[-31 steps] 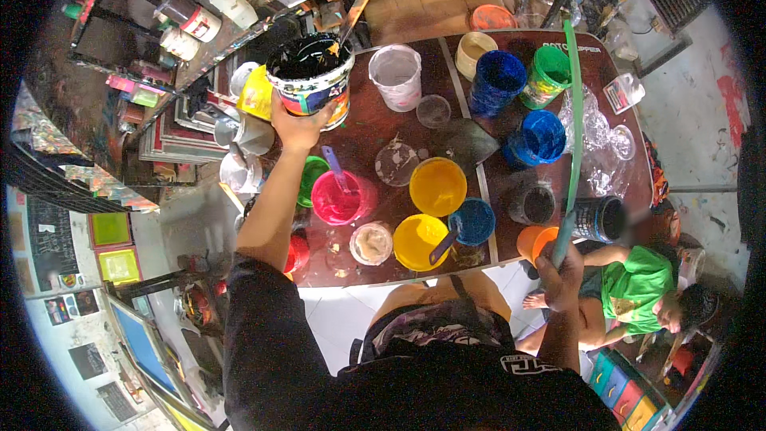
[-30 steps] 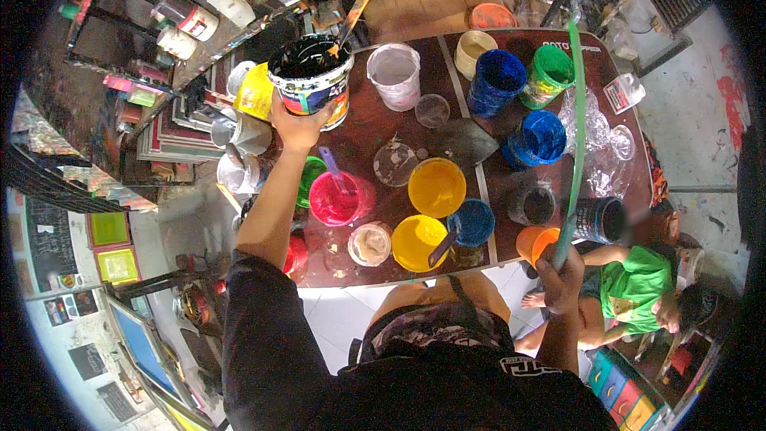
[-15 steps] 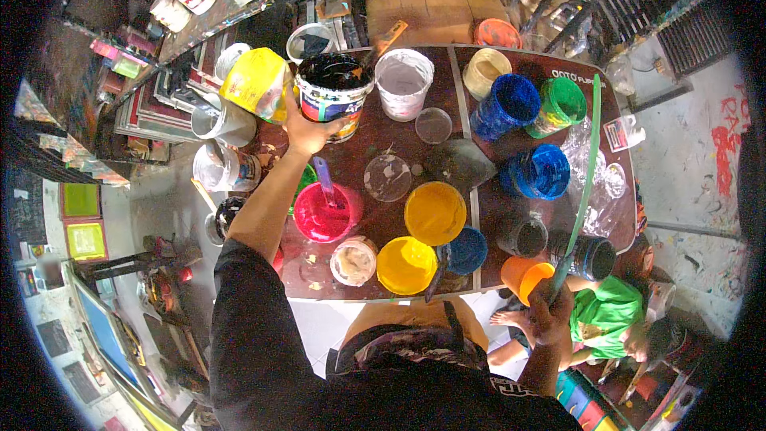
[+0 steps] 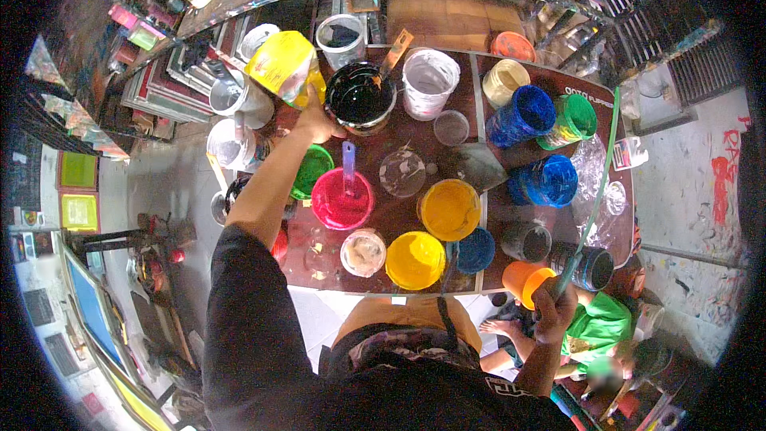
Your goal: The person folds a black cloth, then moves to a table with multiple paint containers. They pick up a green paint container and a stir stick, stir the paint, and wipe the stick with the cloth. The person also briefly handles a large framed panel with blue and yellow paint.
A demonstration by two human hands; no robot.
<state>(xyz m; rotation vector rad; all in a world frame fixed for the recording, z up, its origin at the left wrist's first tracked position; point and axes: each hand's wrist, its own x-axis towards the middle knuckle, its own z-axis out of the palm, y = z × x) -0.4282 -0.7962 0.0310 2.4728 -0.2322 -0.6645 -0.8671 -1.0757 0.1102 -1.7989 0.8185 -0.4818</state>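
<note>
- At the far left, beyond the table's edge, a stack of framed boards (image 4: 171, 88) lies on the floor beside white tubs (image 4: 231, 140).
- The left hand (image 4: 315, 124) reaches out over the back left part of the table (image 4: 479, 72) and is closed on the side of a can of black paint (image 4: 359, 96), which sits upright on the table.
- Just left of that hand, a yellow bag (image 4: 281, 64) leans over it and the can's rim.
- A flat brush (image 4: 396, 49) rests in the black can, its handle slanting up and to the right.
- Nearer the person, a pink paint pot (image 4: 343, 199) holds a pale stirrer (image 4: 349, 166) standing in it; a green pot (image 4: 311, 169) touches its left side.
- Middle of the table: a white bucket (image 4: 429, 80) at the back, two yellow pots (image 4: 449, 209) toward the front.
- Further right stand blue pots (image 4: 523, 116) and a green pot (image 4: 570, 121).
- The right hand (image 4: 554, 313), at the table's front right corner, is wrapped around the lower end of a long green stick (image 4: 594, 191) that slants up over the table.
- An orange cup (image 4: 527, 281) sits just left of that hand.
- Below the right hand, another person in a green shirt (image 4: 598, 327) sits on the floor.
</note>
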